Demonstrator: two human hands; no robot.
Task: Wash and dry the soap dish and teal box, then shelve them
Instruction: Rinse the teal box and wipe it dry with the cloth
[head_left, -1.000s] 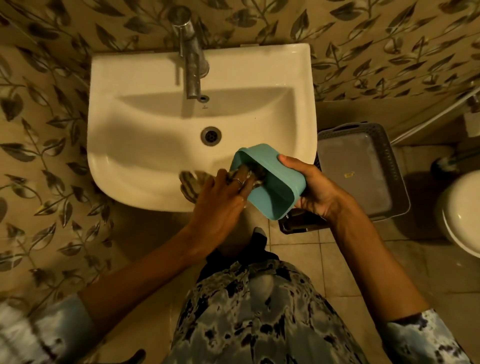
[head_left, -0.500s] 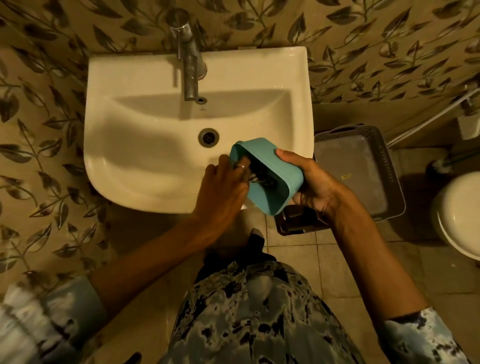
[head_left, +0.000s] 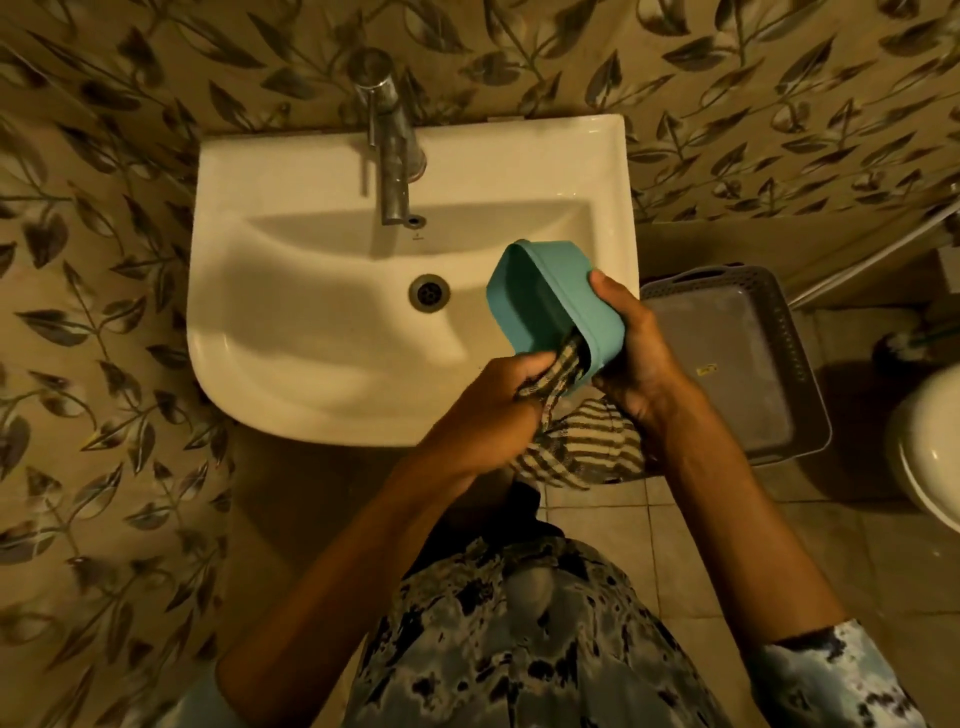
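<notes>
The teal box (head_left: 550, 296) is tilted on its side over the right front edge of the white sink (head_left: 311, 364), its opening facing left. My right hand (head_left: 631, 358) grips its right wall, thumb on top. My left hand (head_left: 493, 410) holds a striped cloth (head_left: 576, 447); one end of the cloth reaches into the box's lower corner, the rest hangs below both hands. The soap dish is not in view.
A metal tap (head_left: 389, 150) stands at the back of the sink, above the drain (head_left: 429, 292). A grey plastic basket (head_left: 779, 364) sits on the floor to the right. A white toilet rim (head_left: 930, 441) shows at the far right edge. Leaf-patterned tiles cover the walls.
My left hand has drawn back out of the box toward me, pulling the cloth with it. The box has tipped more upright in my right hand.
</notes>
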